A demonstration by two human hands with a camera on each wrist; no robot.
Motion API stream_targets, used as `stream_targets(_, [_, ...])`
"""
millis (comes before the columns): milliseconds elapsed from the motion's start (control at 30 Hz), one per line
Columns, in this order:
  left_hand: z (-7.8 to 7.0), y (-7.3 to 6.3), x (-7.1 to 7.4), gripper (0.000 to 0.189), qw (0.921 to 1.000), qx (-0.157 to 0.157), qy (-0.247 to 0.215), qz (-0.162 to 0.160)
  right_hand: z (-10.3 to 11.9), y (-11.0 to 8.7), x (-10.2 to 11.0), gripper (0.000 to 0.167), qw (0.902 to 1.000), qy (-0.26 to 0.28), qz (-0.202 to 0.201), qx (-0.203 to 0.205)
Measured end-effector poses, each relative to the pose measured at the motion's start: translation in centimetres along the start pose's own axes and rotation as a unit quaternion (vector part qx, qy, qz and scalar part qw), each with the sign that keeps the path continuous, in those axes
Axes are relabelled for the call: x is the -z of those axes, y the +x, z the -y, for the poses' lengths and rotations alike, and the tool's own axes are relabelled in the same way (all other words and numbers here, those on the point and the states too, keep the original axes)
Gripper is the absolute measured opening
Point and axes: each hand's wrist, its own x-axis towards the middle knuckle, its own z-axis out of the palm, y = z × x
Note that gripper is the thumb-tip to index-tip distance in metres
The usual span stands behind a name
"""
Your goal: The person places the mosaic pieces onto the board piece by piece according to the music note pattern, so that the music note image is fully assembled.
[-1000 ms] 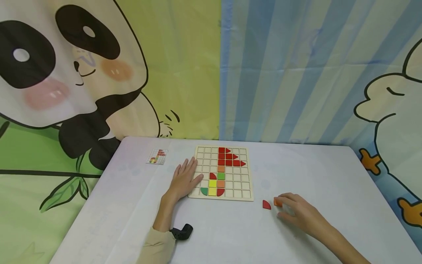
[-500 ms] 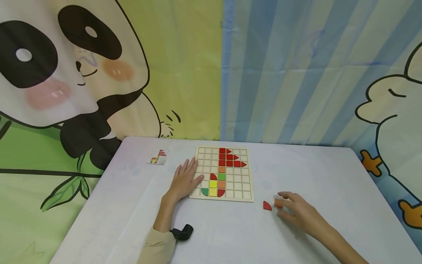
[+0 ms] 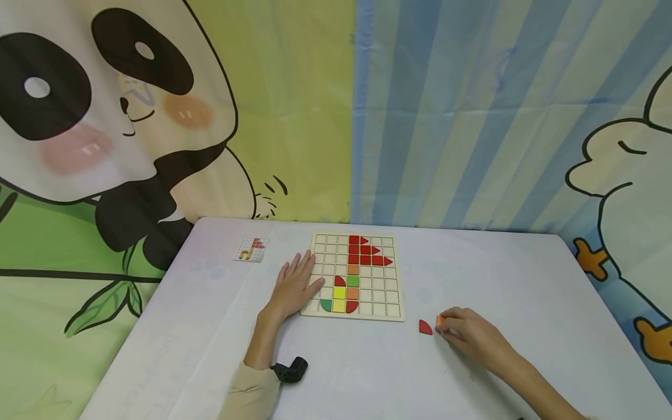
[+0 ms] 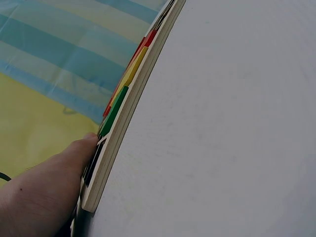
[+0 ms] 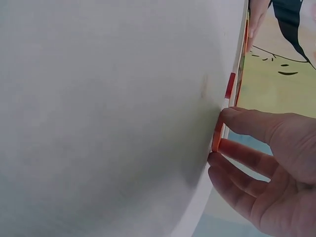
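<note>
My left hand [image 3: 295, 286] lies with straight fingers along the left edge of a wooden grid board [image 3: 385, 309]. In the left wrist view its thumb rests by the board's rim. Red, orange, yellow and green tiles sit in the board's squares. Right of the board, my right hand [image 3: 475, 335] pinches an orange tile [image 3: 440, 321] between thumb and fingers at the tabletop. The right wrist view has the orange tile [image 5: 217, 132] between the thumb and fingertips, partly covered. Just left of it lies a red quarter-round tile [image 3: 425, 327].
A small pattern card [image 3: 251, 249] with a coloured grid lies left of the board on the white table [image 3: 362, 373]. A black wrist camera [image 3: 291, 370] is strapped on the left arm. Cartoon-printed curtains [image 3: 294, 105] hang behind the table.
My right fingers, spread around the orange tile before, have closed on it. The left hand stays at the board's edge, and the red quarter-round tile lies where it was.
</note>
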Motion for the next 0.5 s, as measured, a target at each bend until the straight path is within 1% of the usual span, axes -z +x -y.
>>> stream_targets(67, [-0.02, -0.01, 0.05, 0.079, 1.0, 0.0, 0.0, 0.001, -0.17, 0.19, -0.1, 0.022, 0.9998, -0.004, -0.01, 0.014])
stream_targets(167, [-0.07, -0.08, 0.14, 0.078, 1.0, 0.0, -0.003, 0.0, -0.32, 0.46, -0.16, 0.024, 0.9998, -0.002, -0.008, 0.02])
stream_targets(400, [0.07, -0.06, 0.0, 0.077, 1.0, 0.0, -0.005, 0.0, -0.52, 0.76, -0.54, 0.029, 0.9997, -0.014, -0.017, 0.006])
stream_targets(500, [0.11, -0.05, -0.05, 0.076, 1.0, -0.004, -0.004, -0.001, -0.59, 0.83, -0.54, 0.028, 0.9998, -0.011, -0.015, 0.001])
